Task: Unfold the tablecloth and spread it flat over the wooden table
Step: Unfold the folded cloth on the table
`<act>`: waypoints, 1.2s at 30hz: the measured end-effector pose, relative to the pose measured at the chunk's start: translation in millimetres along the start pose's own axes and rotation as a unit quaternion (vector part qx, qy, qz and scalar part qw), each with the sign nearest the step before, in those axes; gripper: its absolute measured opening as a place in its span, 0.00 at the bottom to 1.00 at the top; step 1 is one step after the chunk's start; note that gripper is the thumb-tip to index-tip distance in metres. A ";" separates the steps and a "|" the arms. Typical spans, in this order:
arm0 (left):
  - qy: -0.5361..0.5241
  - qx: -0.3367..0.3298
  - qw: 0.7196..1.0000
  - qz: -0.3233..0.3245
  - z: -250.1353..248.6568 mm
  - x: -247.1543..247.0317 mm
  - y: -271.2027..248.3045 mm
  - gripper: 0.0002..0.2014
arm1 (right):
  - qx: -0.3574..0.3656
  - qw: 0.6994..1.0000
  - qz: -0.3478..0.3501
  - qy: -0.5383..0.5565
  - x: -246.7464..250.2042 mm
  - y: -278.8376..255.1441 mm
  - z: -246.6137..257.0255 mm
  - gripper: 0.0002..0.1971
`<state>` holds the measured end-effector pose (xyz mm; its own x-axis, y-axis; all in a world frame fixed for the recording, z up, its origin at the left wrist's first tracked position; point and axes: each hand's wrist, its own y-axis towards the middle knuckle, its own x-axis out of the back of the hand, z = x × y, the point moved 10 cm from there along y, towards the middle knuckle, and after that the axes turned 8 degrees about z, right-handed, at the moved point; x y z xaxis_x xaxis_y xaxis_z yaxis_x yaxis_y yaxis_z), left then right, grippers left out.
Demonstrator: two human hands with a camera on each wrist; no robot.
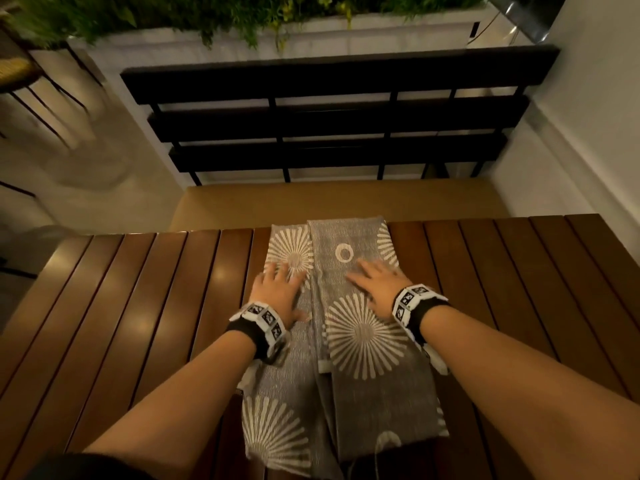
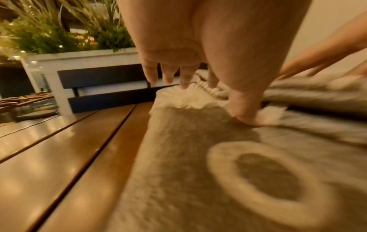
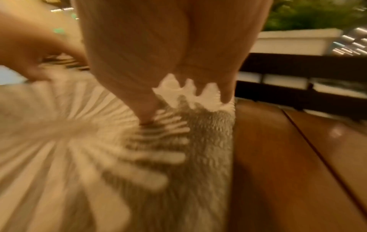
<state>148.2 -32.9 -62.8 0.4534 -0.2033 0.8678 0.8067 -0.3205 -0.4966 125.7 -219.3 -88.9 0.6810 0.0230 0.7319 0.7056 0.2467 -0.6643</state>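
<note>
The tablecloth [image 1: 349, 327] lies as a narrow folded strip down the middle of the slatted surface [image 1: 131, 306], most of which is bare. The left hand [image 1: 277, 289] and right hand [image 1: 377, 285] rest flat on it, fingers spread. The task looks barely begun: the widening folds remain.

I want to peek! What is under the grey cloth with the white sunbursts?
The brown slatted wooden table shows either side of the grey sunburst-patterned tablecloth. Anything beneath its folds is hidden.
</note>
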 end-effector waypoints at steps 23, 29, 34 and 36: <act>-0.095 0.022 0.993 0.065 -26.7 -48.3 -34.8 0.50 | -0.065 0.997 -0.031 0.013 -29.2 -66.2 1.9 0.23; -0.069 0.015 0.997 0.035 -16.1 -46.9 -15.5 0.45 | -0.012 0.984 -0.106 -0.139 8.7 -59.5 -26.9 0.42; -0.012 0.066 0.996 0.057 -4.9 -41.9 2.8 0.39 | -0.010 0.992 -0.047 -0.114 6.0 -19.7 -66.5 0.68; -0.014 0.078 0.995 0.065 1.8 -42.4 3.8 0.31 | -0.021 0.999 -0.025 -0.029 -2.4 -12.2 -72.4 0.67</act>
<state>132.7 -23.8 -101.4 0.5666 -0.2067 0.7976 0.7886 -0.1445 -0.5977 129.6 -292.4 -93.6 0.6335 0.0680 0.7707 0.7464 0.2086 -0.6320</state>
